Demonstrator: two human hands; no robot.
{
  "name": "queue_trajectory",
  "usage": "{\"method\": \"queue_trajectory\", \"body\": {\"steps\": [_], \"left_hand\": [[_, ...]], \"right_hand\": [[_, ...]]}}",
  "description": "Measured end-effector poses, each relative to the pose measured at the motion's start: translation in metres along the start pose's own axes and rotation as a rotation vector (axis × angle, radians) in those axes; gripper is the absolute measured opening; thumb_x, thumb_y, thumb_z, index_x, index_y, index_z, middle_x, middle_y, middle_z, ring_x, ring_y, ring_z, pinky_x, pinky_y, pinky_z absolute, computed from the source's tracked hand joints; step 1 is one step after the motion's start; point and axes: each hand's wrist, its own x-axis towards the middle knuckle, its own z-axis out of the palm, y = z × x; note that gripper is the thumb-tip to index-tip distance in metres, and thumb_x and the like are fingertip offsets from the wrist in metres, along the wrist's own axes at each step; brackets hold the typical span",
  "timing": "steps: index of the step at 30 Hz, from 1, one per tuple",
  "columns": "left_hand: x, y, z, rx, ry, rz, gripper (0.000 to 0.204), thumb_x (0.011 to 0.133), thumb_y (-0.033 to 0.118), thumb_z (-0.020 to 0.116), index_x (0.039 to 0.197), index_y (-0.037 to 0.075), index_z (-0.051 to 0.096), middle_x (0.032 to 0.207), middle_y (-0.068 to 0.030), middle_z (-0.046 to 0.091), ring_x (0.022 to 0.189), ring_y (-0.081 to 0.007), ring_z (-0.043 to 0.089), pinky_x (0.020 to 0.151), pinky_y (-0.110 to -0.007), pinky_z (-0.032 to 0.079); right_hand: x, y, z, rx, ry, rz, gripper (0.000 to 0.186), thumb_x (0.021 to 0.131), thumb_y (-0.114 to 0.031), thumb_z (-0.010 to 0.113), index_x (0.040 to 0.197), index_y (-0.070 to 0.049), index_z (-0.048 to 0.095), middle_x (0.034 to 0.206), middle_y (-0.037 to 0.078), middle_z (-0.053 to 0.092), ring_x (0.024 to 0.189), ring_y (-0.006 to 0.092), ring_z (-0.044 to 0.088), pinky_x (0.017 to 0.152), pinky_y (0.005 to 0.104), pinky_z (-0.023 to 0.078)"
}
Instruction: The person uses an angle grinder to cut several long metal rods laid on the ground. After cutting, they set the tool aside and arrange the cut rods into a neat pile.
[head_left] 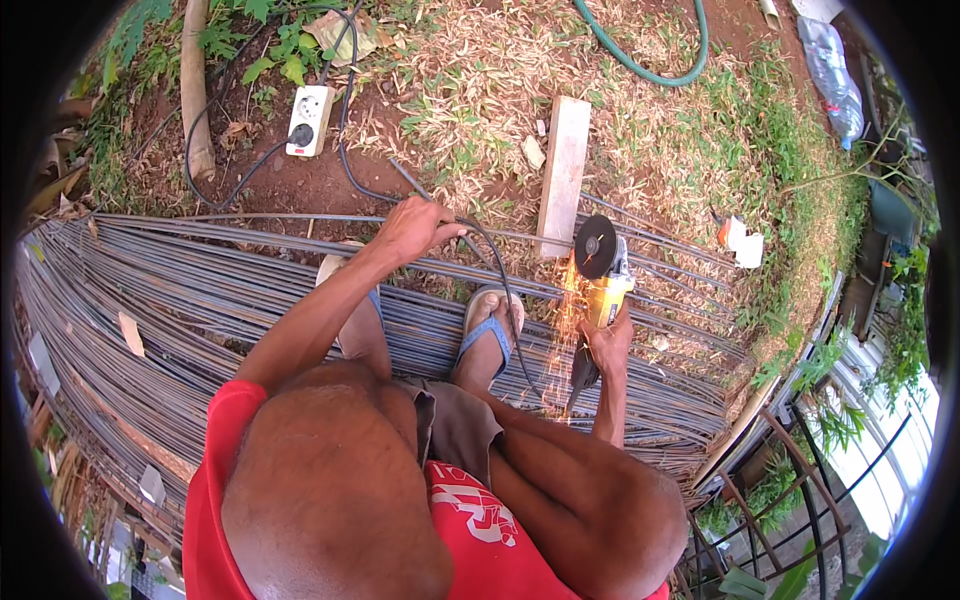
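Observation:
My right hand (608, 342) is wrapped around a yellow and black angle grinder (606, 298). Its dark disc (596, 246) meets a thin steel rod (525, 236) beside the end of a wooden board (566, 165). Orange sparks (566, 345) stream down from the contact toward me. Left of the disc, my left hand (412, 230) is closed on the rod, with the fingers partly hiding the grip. A black power cord (497, 262) passes by that hand and loops down toward the grinder's rear.
Long steel rods (230, 300) lie in a wide bundle under my sandalled feet (488, 335). A white power strip (309, 120) with a plug sits on soil at upper left. Farther off are a green hose (650, 77), a plastic bottle (832, 85) and a small white-orange item (740, 242).

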Motion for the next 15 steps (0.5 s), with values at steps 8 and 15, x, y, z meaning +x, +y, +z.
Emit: {"method": "queue_trajectory", "body": {"steps": [8,15], "left_hand": [[0.001,0.000,0.006,0.048,0.054,0.070,0.039,0.097,0.041,0.071,0.089,0.003,0.075,0.073,-0.0216,0.067,0.074,-0.0438,0.067,0.069,-0.053,0.051],[0.001,-0.002,0.006,0.009,0.043,0.036,0.038,0.097,0.041,0.072,0.091,0.004,0.077,0.073,-0.0214,0.067,0.073,-0.0434,0.067,0.070,-0.053,0.051]], "right_hand": [[-0.016,-0.004,-0.001,-0.006,0.020,0.059,0.055,0.068,-0.008,0.082,0.118,0.003,0.062,0.096,0.013,0.073,0.084,0.0250,0.069,0.081,0.0378,0.057],[-0.013,-0.003,-0.001,-0.031,0.011,0.088,0.055,0.067,-0.010,0.083,0.116,0.004,0.061,0.096,0.015,0.072,0.083,0.0253,0.070,0.080,0.0387,0.057]]}}
